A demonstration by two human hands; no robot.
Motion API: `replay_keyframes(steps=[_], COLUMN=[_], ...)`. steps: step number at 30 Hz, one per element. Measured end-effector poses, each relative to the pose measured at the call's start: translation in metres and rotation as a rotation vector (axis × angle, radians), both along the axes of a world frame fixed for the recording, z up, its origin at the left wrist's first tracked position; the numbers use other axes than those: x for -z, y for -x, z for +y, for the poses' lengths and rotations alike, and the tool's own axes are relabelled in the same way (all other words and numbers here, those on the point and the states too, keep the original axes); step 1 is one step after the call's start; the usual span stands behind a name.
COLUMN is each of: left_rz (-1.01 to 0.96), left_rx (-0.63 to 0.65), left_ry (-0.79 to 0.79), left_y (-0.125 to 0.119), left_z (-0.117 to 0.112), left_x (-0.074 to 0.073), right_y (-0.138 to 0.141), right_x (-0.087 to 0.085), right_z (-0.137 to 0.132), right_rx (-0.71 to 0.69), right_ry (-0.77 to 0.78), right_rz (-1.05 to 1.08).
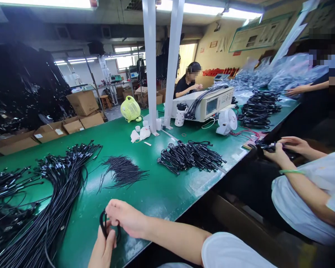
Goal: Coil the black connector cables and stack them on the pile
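Note:
A small coil of black cable (102,222) is between my two hands, just above the green table near its front edge. My left hand (103,243) holds the coil from below, thumb and fingers closed round it. From above, my right hand (125,217) grips the coil's upper part with bent fingers; its fingertips are partly hidden. Beyond my hands lies a loose pile of short black ties (124,171). To the left stretches a long bundle of straight black cables (64,193) with connectors at the far end. A heap of coiled, tied cables (191,156) lies ahead on the right.
Two white posts (149,67) rise from the green table (153,197). Around them stand a yellow-green fan (130,109), a white fan (227,122), a spotted cup (180,116) and a test instrument (212,106). A co-worker's hands (281,149) handle cables at right; cardboard boxes (50,131) line the far side.

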State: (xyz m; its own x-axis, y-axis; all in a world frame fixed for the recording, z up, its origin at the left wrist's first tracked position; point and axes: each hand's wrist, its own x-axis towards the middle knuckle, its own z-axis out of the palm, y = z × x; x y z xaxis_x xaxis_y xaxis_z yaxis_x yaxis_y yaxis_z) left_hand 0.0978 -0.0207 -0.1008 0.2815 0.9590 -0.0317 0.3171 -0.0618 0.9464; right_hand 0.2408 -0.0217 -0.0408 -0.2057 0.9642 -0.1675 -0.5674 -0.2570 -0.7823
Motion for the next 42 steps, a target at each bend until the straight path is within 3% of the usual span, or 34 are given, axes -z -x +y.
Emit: replay_keyframes(steps=[2, 5, 6, 8, 10, 12, 16, 21, 25, 28, 31, 33, 36, 39, 42], left_rz=[0.113, 0.185, 0.187, 0.122, -0.004, -0.222, -0.566, -0.659, -0.709, -0.604, -0.217, 0.089, 0.357, 0.399, 0.285], left_rx=[0.059, 0.208, 0.219, 0.266, 0.316, 0.381, 0.349, 0.318, 0.289, 0.265, 0.214, 0.214, 0.282, 0.382, 0.479], left_ry=[-0.026, 0.049, 0.071, 0.135, 0.196, 0.372, 0.669, 0.782, 0.861, 0.748, 0.413, 0.165, -0.064, -0.065, 0.084], left_y=[0.003, 0.003, 0.002, -0.001, -0.005, -0.008, -0.014, -0.013, -0.016, -0.015, -0.009, -0.006, -0.006, -0.009, -0.011], left_z=[-0.002, -0.007, -0.009, -0.011, -0.011, -0.013, -0.023, -0.029, -0.030, -0.027, -0.018, -0.012, -0.006, -0.006, -0.007], left_x=[0.004, -0.007, -0.013, -0.023, -0.026, -0.024, -0.026, -0.040, -0.041, -0.032, -0.026, -0.025, -0.029, -0.035, -0.037], right_y=[0.008, 0.013, 0.013, 0.011, 0.007, 0.003, -0.003, -0.006, -0.012, -0.028, -0.052, -0.064, -0.072, -0.074, -0.074], right_x=[0.006, 0.009, 0.008, 0.004, 0.002, 0.003, -0.001, -0.002, 0.002, -0.001, -0.007, -0.006, 0.006, 0.018, 0.022], right_z=[0.000, -0.001, -0.002, -0.003, 0.000, 0.006, 0.013, 0.012, 0.013, 0.013, 0.010, 0.007, -0.001, -0.008, -0.016], right_rx=[0.118, 0.282, 0.267, 0.094, 0.031, 0.003, -0.085, -0.166, -0.176, -0.100, -0.001, -0.096, -0.392, -0.554, -0.523], right_ry=[-0.040, -0.096, -0.080, -0.011, -0.016, -0.048, -0.033, -0.013, -0.023, -0.196, -0.592, -0.831, -0.968, -1.002, -1.083], right_rz=[-0.198, -0.396, -0.391, -0.311, -0.289, -0.218, -0.062, 0.066, 0.051, -0.251, -0.822, -1.176, -1.554, -1.725, -1.746])
